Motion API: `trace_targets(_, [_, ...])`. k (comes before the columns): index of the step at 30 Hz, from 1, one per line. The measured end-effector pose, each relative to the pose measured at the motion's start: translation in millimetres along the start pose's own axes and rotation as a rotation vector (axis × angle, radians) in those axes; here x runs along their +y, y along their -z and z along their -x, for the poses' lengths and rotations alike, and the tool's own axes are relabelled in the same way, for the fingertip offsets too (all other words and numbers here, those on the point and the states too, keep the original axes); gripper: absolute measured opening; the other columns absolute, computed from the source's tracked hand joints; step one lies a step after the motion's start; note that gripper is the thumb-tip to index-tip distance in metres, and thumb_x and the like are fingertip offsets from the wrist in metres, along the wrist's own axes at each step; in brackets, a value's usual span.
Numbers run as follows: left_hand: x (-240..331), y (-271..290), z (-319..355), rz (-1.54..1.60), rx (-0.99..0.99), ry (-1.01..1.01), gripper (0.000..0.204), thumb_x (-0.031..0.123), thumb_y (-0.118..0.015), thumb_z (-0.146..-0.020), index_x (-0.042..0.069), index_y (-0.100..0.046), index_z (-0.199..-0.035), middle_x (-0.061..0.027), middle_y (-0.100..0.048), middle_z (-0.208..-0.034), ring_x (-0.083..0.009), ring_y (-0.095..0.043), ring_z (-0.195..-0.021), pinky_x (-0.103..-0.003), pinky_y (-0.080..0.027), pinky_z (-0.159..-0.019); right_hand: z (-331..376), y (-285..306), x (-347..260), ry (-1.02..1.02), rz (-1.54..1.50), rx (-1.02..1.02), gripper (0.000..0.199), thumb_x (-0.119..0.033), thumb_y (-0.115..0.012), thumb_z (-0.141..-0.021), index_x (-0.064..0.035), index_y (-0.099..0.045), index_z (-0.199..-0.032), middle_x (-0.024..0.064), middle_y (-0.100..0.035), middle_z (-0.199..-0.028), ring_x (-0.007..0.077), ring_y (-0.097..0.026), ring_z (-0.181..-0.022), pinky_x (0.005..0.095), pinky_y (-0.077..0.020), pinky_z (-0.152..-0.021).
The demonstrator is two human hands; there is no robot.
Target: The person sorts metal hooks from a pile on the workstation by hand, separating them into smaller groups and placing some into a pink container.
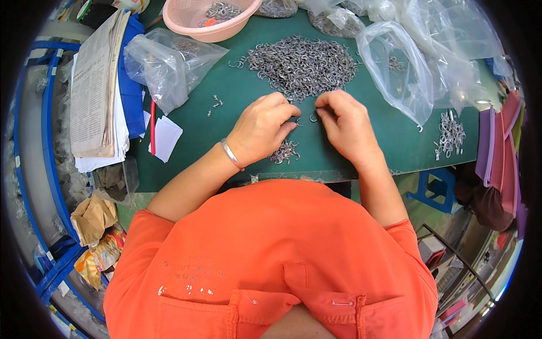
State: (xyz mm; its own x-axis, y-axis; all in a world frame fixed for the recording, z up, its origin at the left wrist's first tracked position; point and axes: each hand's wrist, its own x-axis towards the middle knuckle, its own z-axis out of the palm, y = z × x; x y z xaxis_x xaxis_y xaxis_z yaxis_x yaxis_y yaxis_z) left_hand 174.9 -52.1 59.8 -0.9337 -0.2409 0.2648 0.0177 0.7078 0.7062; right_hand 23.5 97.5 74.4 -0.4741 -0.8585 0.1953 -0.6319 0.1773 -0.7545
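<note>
A large heap of small grey curved metal hooks (302,65) lies on the green table, just beyond my hands. My left hand (261,127), a silver bangle on its wrist, rests at the heap's near left edge. Its thumb and index finger are bent, with a gap between their tips beside a loose hook (299,121). Opposite, my right hand (351,127) has its thumb and index tips slightly apart, close to another hook (313,118). Neither hand visibly holds a piece; the other fingers are curled and partly hidden. A smaller pile of hooks (284,152) sits under my left hand, near the table edge.
A pink basket (212,31) with metal pieces stands at the far left. Clear plastic bags (395,73) spread over the right back. Newspapers (96,90), a red pen (153,127) and white paper slips (167,138) lie left. More metal pieces (450,134) lie right.
</note>
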Motion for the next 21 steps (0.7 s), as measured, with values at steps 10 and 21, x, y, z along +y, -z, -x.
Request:
trace_targets(10, [-1,-9,-1,-0.042,0.015,-0.007,0.017,0.003,-0.077,-0.080,0.004,-0.071,-0.096,-0.0090,-0.063,-0.086,-0.0262,-0.063,-0.080,-0.036,-0.051,-0.071,10,-8,-1,0.163,0.089,-0.117,0.012,0.002,-0.069,-0.079,-0.0044,-0.063,-0.088,0.0114,-0.064,-0.086,0.0337,-0.063,-0.086,0.0424,-0.0515,-0.075])
trace_targets(21, [-4,8,4,0.098,0.076,0.181,0.008,0.002,-0.072,-0.088,0.000,-0.072,-0.096,-0.0059,-0.062,-0.083,-0.0130,-0.056,-0.063,-0.027,-0.047,-0.059,9,-18,-1,0.296,0.005,-0.130,0.014,0.004,-0.068,-0.077,-0.0038,-0.065,-0.089,0.0083,-0.063,-0.091,0.0312,-0.060,-0.086,0.0420,-0.0510,-0.077])
